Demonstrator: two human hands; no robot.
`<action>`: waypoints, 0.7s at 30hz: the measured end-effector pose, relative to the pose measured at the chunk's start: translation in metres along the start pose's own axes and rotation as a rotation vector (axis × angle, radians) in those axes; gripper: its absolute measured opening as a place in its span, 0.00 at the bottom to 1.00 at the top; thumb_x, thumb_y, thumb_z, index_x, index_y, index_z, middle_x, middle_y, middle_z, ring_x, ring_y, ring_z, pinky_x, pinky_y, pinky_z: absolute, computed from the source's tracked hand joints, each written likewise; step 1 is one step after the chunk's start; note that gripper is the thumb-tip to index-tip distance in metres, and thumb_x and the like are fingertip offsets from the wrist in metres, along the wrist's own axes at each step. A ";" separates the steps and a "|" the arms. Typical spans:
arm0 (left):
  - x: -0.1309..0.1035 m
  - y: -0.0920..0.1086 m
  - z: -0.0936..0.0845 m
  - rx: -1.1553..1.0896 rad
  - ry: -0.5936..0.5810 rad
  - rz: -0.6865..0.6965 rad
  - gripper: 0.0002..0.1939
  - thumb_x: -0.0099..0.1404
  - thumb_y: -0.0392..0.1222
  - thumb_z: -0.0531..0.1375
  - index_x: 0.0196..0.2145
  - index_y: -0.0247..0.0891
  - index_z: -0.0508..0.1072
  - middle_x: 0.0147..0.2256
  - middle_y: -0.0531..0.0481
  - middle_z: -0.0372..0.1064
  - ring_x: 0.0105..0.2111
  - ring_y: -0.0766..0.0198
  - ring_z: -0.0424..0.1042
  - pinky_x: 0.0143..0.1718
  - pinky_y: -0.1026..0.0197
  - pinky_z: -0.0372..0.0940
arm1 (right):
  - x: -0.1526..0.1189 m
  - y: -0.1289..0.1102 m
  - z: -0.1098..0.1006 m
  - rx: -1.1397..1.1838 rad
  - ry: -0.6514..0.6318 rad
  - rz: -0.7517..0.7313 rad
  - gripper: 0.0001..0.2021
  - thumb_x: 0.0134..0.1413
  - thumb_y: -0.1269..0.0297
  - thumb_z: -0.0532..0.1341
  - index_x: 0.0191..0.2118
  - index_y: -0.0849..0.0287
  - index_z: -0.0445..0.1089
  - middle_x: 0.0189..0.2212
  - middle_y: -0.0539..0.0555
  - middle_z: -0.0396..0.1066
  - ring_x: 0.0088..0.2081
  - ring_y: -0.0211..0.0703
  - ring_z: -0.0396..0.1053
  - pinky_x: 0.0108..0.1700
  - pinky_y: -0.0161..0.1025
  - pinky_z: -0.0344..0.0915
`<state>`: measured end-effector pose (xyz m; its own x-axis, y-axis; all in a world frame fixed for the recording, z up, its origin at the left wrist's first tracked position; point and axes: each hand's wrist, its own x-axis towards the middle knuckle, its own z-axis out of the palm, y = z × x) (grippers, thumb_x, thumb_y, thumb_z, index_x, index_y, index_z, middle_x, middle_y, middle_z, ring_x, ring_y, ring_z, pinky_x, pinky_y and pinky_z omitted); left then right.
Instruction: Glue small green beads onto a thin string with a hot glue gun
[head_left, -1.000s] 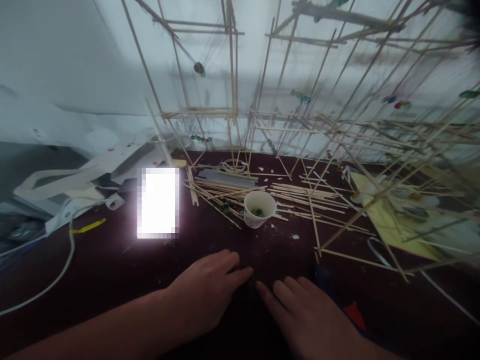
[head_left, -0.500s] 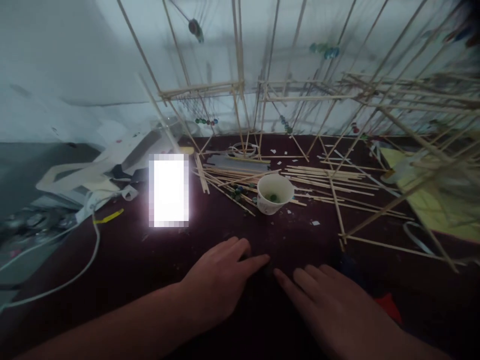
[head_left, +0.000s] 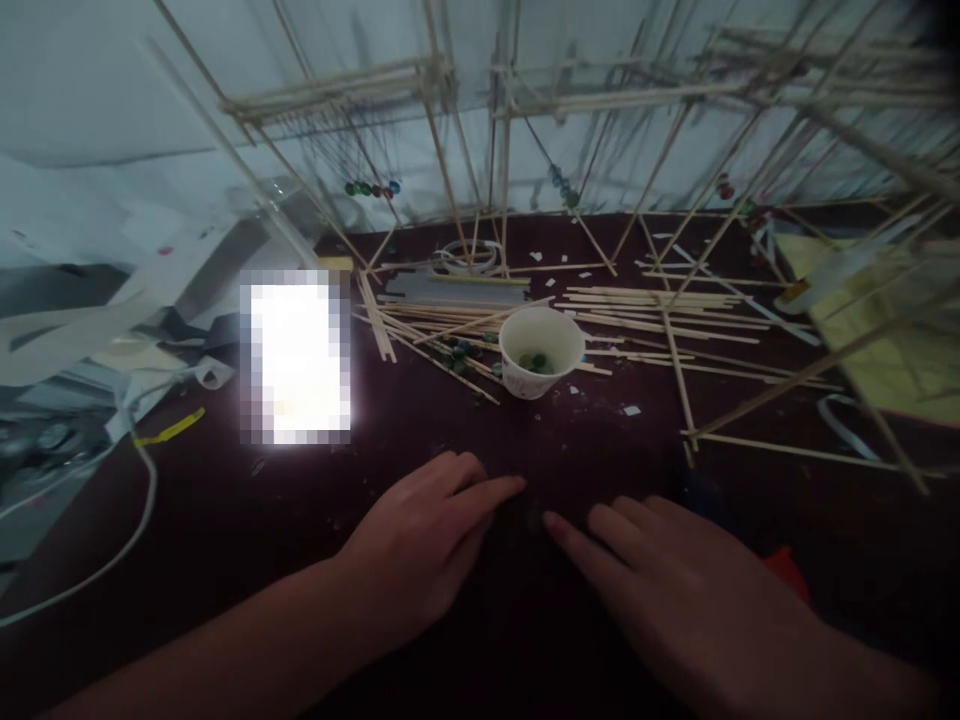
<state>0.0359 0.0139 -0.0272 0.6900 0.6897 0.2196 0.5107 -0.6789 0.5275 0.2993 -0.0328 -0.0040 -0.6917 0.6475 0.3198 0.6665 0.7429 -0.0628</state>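
Note:
My left hand (head_left: 427, 525) rests on the dark table (head_left: 420, 420), its index finger stretched toward the right and the other fingers bent. Opposite it, my right hand (head_left: 660, 570) lies low over the table with its index finger pointing at the left one. A small gap separates the two index fingertips. Nothing shows in either hand; the undersides of both are hidden. Beyond the fingertips stands a white paper cup (head_left: 538, 350) with green beads or marbles (head_left: 534, 361) inside.
Thin wooden sticks (head_left: 660, 310) lie behind and beside the cup. A stick frame (head_left: 682, 420) rises at the back and right. A bright pixelated rectangle (head_left: 300, 355), a white cable (head_left: 150, 500) and a yellow strip (head_left: 172, 428) are on the left. Something red (head_left: 787, 572) sits beside my right hand.
The whole view has shifted, with the cup and sticks now higher and slightly left. Both hands keep nearly the same pose, their index fingertips still apart.

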 end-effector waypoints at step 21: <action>0.007 -0.002 -0.005 0.063 0.009 0.123 0.12 0.74 0.29 0.53 0.46 0.39 0.74 0.39 0.49 0.74 0.39 0.59 0.73 0.43 0.57 0.69 | 0.008 0.008 -0.008 -0.061 -0.224 0.022 0.15 0.64 0.76 0.66 0.55 0.60 0.81 0.32 0.52 0.77 0.32 0.44 0.74 0.34 0.42 0.66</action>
<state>0.0374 0.0212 -0.0222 0.7450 0.6020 0.2874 0.4535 -0.7730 0.4437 0.3013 -0.0229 0.0060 -0.7169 0.6898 0.1012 0.6928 0.7211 -0.0079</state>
